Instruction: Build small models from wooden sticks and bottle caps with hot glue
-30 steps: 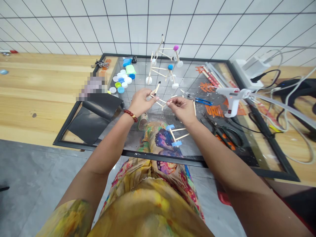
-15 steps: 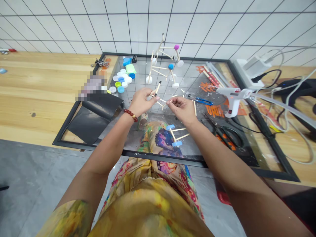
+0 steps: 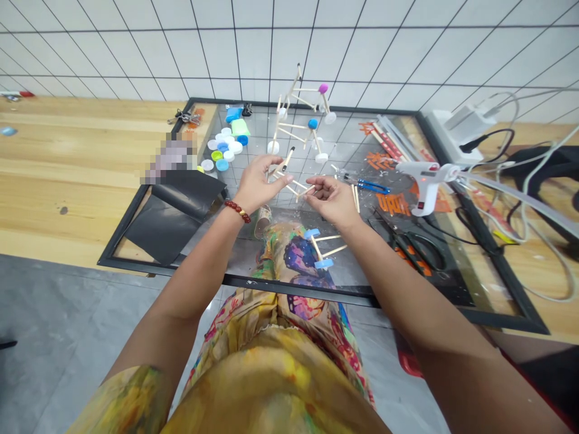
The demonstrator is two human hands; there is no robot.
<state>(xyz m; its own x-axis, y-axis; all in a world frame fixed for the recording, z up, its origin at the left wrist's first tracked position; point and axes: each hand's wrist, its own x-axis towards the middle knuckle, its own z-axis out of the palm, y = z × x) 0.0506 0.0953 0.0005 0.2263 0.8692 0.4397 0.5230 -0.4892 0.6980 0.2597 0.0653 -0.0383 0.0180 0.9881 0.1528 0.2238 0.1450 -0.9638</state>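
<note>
1. The small wooden stick frame (image 3: 284,179) sits between the hands, just above the black-framed clear panel (image 3: 158,270). Thin sticks like these probably stay steadiest when held near a joint, with a light pinch rather than by a free end.
2. The left hand (image 3: 257,184) is open with its fingers spread, the fingertips at the frame's near side. No firm grip shows.
3. The right hand (image 3: 332,201) is half closed, its thumb and forefinger meeting at the end of a stick (image 3: 306,191). Whether they grip it or only touch it, I cannot tell.
4. A white grid-lined tile wall (image 3: 289,42) rises behind the wooden table (image 3: 76,163), and a grey floor (image 3: 58,313) lies below its near edge.
5. A black sheet (image 3: 174,217) lies on the panel's left side, with a mosaic-blurred patch just above it.
6. Two stick models with bottle-cap feet (image 3: 298,114) stand at the panel's far side, and another stick piece with blue caps (image 3: 319,247) lies near its front edge.
7. A hot glue gun (image 3: 427,181) lies to the right, near blue-handled snips (image 3: 373,187) and orange-handled scissors (image 3: 416,253).
8. Loose bottle caps (image 3: 221,144) are clustered at the far left of the panel.
9. A red bead bracelet (image 3: 237,211) circles the left wrist.
</note>
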